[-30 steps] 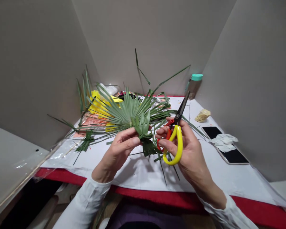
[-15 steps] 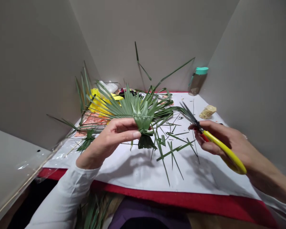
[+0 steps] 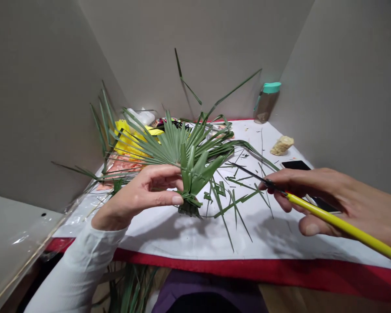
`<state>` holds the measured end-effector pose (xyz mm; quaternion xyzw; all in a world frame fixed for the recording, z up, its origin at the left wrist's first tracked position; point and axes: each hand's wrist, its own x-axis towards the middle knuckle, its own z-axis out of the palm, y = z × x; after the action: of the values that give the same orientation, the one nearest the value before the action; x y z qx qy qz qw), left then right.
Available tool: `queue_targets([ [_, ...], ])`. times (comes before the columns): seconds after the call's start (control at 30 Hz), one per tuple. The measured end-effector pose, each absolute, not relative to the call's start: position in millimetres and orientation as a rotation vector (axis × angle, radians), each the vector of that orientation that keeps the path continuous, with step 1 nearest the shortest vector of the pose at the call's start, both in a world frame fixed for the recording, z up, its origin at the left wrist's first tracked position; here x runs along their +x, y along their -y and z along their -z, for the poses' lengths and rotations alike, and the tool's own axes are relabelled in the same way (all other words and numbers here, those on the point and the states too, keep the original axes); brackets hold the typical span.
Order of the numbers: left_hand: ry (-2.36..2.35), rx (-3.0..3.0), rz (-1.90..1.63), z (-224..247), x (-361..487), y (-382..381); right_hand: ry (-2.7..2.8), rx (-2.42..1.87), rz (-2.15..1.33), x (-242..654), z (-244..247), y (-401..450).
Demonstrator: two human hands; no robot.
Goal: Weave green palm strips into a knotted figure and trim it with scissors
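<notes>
My left hand (image 3: 140,191) is closed on a woven palm-leaf piece (image 3: 193,176), thumb in front and fingers behind. Its pointed leaf tips fan upward from a plaited band, above a short dark base. On the right, my right hand (image 3: 342,195) holds a pair of scissors (image 3: 322,213) with yellow handles. The dark blades point left toward the woven piece, apart from it, and look closed together. A large palm leaf (image 3: 172,141) spreads out behind the woven piece. Cut leaf strips (image 3: 236,208) lie scattered on the white cloth between my hands.
A bottle with a turquoise lid (image 3: 267,102) stands at the back right. Nearer are a pale yellowish chunk (image 3: 282,145) and a phone (image 3: 296,165), partly behind my right hand. Yellow material (image 3: 132,141) and plastic bags lie back left. Grey walls enclose the table.
My right hand has moved right and turned the scissors edge-on, uncovering the phone. My left hand has tilted the woven piece slightly. The whole view has shifted a little.
</notes>
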<state>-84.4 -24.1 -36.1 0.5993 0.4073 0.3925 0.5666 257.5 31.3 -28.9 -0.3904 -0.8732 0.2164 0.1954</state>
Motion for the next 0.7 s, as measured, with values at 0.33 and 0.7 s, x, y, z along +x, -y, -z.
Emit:
queue_targets([
  [0.33, -0.933, 1.379, -0.877, 45.7, -88.1, 25.0, 2.655, -0.984, -0.633, 239.0, 27.4, -22.4],
  [0.7, -0.977, 1.432, -0.813, 46.2, -80.6, 20.5, 2.598, -0.958, -0.689, 226.0, 16.9, -24.3],
])
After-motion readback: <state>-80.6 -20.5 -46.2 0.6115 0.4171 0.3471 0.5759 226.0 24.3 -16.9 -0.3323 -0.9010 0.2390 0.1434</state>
